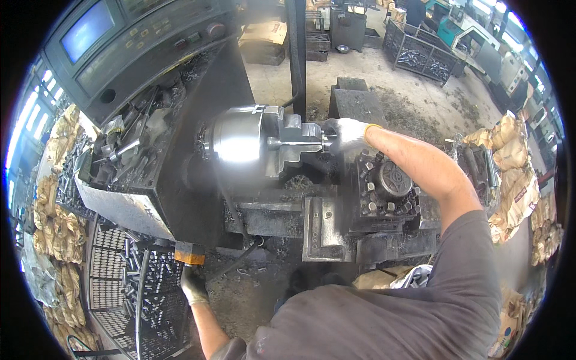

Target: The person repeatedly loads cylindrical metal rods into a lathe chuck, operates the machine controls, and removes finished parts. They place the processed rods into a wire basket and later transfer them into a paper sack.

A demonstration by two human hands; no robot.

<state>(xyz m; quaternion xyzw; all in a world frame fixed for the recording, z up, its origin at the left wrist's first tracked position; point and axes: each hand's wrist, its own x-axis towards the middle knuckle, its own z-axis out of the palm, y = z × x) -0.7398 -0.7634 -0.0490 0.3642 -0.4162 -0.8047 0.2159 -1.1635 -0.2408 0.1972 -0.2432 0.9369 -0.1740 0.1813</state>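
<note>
My right hand (349, 133), in a white glove with a yellow cuff, reaches to the lathe chuck (240, 135). Its fingers close around the end of a short metal workpiece (327, 141) at the stepped chuck jaws (294, 141); the fingertips are partly hidden. The chuck's drum looks bright and smooth. Low on the left, my left hand (194, 286), also gloved, is closed below a block-shaped brown and orange head (189, 253), which looks like that of a hammer. Its handle is mostly hidden by the hand.
The tool post (393, 180) stands just under my right forearm. A control panel (90, 33) with a lit screen rises at upper left, above a chip-strewn ledge (141, 129). A black crate (108, 270) of metal pins sits beside my left hand. Brown paper sacks (510, 174) line the right.
</note>
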